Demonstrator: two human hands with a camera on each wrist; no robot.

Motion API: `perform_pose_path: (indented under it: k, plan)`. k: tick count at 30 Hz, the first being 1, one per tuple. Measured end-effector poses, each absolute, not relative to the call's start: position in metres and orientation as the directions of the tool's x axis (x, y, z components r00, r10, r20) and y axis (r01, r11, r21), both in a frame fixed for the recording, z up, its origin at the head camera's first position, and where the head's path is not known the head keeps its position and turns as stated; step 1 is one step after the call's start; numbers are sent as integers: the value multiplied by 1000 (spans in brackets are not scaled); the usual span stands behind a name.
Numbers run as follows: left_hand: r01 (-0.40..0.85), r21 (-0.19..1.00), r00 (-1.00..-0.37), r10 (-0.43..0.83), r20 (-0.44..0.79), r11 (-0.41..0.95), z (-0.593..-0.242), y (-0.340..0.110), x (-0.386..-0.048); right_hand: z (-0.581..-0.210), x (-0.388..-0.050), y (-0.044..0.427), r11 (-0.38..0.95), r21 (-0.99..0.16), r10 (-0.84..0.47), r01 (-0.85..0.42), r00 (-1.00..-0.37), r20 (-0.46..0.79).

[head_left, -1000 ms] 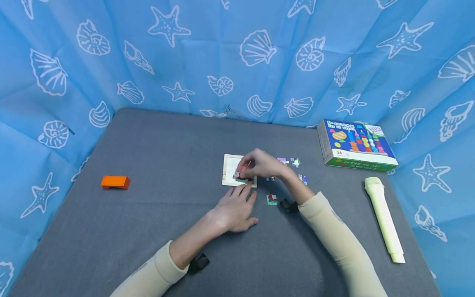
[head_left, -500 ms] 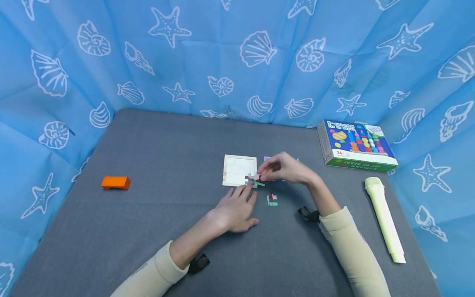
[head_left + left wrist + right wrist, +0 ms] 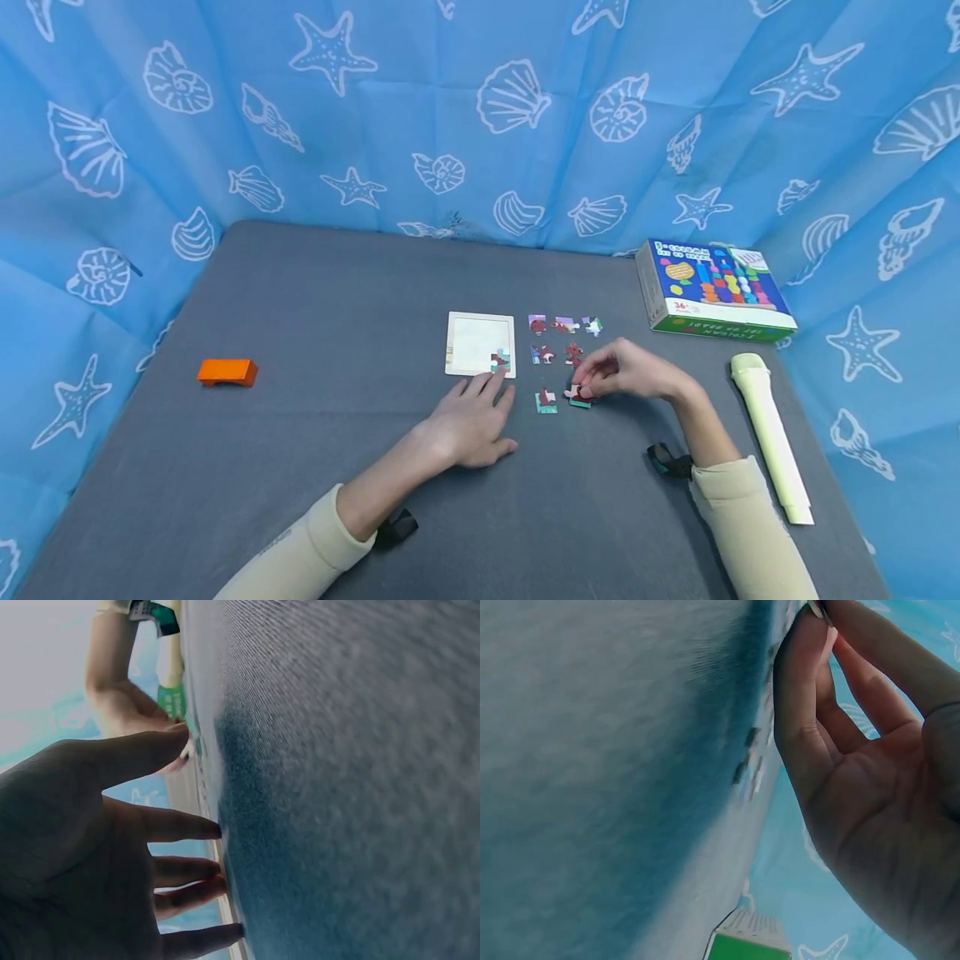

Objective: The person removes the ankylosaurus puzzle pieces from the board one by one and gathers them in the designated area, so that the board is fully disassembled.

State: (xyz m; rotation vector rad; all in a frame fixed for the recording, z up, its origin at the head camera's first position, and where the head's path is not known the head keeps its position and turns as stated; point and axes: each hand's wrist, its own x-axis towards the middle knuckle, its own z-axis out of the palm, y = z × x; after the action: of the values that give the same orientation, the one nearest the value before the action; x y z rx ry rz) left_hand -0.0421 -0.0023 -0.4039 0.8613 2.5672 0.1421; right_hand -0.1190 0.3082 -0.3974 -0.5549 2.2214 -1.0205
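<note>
My right hand (image 3: 630,372) pinches a jigsaw piece (image 3: 578,400), red and green with a pale patch, low over the table right of the other loose pieces. In the right wrist view its edge shows between thumb and forefinger. My left hand (image 3: 471,427) lies with fingers extended and spread. Its fingertips touch the near edge of a square wooden puzzle tray (image 3: 452,342). One green and red piece (image 3: 500,360) sits in the tray's near right corner, right by those fingertips. Another loose piece (image 3: 546,402) lies just left of the pinched one.
Several loose jigsaw pieces (image 3: 537,326) lie in rows right of the tray. A toy box (image 3: 716,287) stands at the back right. Below it lies a pale yellow toy microphone (image 3: 771,437). An orange block (image 3: 227,372) sits at the left. A blue patterned curtain (image 3: 405,108) surrounds the table.
My right hand has lifted a piece out of the tray and carried it right, over to the loose pieces. My left hand has kept its place at the tray's near edge.
</note>
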Motion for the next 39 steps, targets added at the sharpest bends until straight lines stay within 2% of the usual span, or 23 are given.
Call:
perform_pose_path:
  k: [8, 16, 20, 29, 39]
  plan:
    - [581, 247, -697, 631, -342, 776, -405, -9, -46, -403, -111, 310, 629, -765, -600, -137, -711, -366]
    - [553, 367, -676, 660, -329, 748, -405, -21, -53, -396, -106, 300, 689, -701, -538, -182, -777, -327]
    - [538, 403, -665, 667, -337, 740, -401, -27, -56, -396, -108, 290, 666, -724, -526, -181, -802, -283]
    - [479, 464, -698, 644, -313, 745, -394, -47, -71, -397, -121, 252, 560, -810, -583, -174, -778, -236]
    - [386, 501, -725, 590, -355, 775, -392, -72, -88, -401, -152, 209, 561, -808, -610, -180, -750, -256]
